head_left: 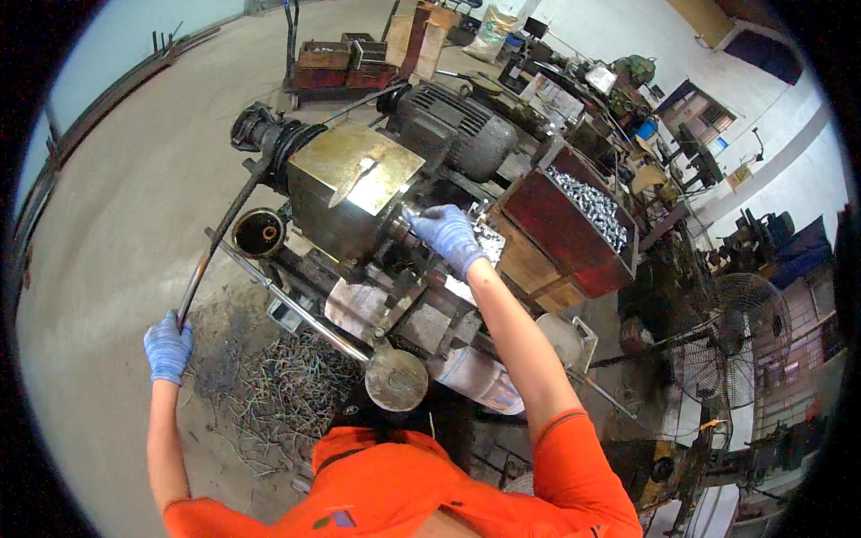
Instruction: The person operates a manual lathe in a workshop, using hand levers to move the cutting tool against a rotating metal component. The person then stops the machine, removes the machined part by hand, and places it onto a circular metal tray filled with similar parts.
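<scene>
My left hand, in a blue knit glove, is wrapped round the lower end of a long metal lever. That lever slants up to the left end of a greasy machine with a brass-coloured top plate. At the machine's right side, my gloved right hand has its fingers closed at the spindle nose. Whatever sits between those fingertips is hidden. A dark motor is behind the housing. Below the lever's upper part is a round, oily cup.
Right of the machine stands a red metal bin with many small shiny parts. A bright rod runs toward a round metal disc near my body. Tangled scrap covers the floor at left. A large fan stands far right.
</scene>
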Action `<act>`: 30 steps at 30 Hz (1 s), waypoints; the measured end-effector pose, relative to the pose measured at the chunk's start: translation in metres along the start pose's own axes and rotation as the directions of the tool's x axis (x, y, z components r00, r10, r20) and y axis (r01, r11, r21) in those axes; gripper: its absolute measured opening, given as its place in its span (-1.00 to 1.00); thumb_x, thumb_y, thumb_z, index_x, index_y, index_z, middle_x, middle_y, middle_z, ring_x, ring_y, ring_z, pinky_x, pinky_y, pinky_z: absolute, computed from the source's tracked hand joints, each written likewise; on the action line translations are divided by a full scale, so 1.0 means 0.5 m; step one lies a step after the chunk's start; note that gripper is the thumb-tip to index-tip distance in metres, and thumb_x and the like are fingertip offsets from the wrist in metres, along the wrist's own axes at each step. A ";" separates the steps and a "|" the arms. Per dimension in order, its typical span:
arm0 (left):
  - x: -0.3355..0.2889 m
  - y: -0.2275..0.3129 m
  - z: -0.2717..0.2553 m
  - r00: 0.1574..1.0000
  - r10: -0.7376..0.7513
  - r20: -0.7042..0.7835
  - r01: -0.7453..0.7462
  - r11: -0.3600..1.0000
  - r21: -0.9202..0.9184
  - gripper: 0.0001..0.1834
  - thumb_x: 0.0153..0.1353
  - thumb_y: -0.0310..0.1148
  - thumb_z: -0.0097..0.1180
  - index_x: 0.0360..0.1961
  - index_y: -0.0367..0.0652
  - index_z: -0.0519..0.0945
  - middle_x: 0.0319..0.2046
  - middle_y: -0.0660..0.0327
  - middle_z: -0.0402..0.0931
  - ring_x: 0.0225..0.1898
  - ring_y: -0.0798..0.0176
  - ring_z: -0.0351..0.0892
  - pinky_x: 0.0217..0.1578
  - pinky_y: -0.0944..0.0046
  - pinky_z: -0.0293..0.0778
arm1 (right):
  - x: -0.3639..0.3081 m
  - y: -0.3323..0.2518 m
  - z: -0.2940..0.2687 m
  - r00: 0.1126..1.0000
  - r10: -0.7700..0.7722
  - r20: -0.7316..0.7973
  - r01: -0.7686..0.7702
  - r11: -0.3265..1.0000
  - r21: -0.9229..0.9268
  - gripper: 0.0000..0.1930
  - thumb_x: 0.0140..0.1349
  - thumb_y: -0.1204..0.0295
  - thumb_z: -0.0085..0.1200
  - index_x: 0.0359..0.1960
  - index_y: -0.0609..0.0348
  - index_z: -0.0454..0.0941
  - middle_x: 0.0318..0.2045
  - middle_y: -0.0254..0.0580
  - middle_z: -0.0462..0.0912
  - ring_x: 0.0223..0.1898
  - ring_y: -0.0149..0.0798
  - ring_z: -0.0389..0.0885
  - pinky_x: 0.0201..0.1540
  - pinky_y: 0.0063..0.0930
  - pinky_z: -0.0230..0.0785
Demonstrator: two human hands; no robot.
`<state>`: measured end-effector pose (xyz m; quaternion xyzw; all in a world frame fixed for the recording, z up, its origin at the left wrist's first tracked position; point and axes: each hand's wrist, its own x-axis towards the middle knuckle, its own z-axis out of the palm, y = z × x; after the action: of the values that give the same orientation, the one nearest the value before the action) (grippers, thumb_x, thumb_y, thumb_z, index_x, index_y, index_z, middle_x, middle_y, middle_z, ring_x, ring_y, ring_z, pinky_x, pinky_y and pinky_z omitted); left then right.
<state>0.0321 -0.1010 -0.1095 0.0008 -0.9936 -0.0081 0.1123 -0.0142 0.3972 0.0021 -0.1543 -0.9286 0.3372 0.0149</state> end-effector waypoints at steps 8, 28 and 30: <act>0.258 -0.268 0.096 0.967 0.197 -0.160 -0.128 0.923 0.362 -0.92 0.08 -0.34 -0.02 -0.49 -0.06 0.48 -0.61 0.09 0.52 -0.58 -0.01 0.53 -0.57 0.04 0.39 | 0.021 0.019 0.017 0.994 -0.041 -0.102 0.036 0.998 -0.047 -0.39 -0.10 -0.15 0.12 -0.38 0.27 0.62 -0.37 0.08 0.63 -0.27 0.00 0.60 -0.13 -0.35 0.40; 0.061 0.344 0.373 0.828 0.436 0.353 -0.327 0.886 -0.327 -0.58 0.00 0.10 0.04 -0.35 0.00 0.62 -0.31 0.06 0.59 -0.23 -0.03 0.56 -0.21 0.09 0.46 | -0.457 0.382 -0.259 0.854 0.119 -0.506 -0.174 0.983 -0.064 -0.71 0.01 0.21 0.21 -0.44 0.23 0.63 -0.35 -0.03 0.64 -0.23 -0.17 0.60 -0.12 -0.43 0.38; 0.149 0.217 0.516 0.789 0.517 0.331 -0.461 0.855 -0.238 -0.59 0.02 0.08 -0.05 -0.34 0.04 0.63 -0.32 0.07 0.59 -0.22 0.00 0.57 -0.23 0.12 0.47 | -0.497 0.428 -0.270 0.847 0.181 -0.500 -0.193 0.981 0.029 -0.70 0.02 0.24 0.22 -0.43 0.30 0.62 -0.44 -0.10 0.66 -0.37 -0.30 0.61 -0.24 -0.45 0.42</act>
<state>-0.0980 0.0113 -0.3427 -0.2666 -0.9586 -0.0505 -0.0862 0.2993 0.5627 -0.0097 -0.3261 -0.8771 0.2753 0.2205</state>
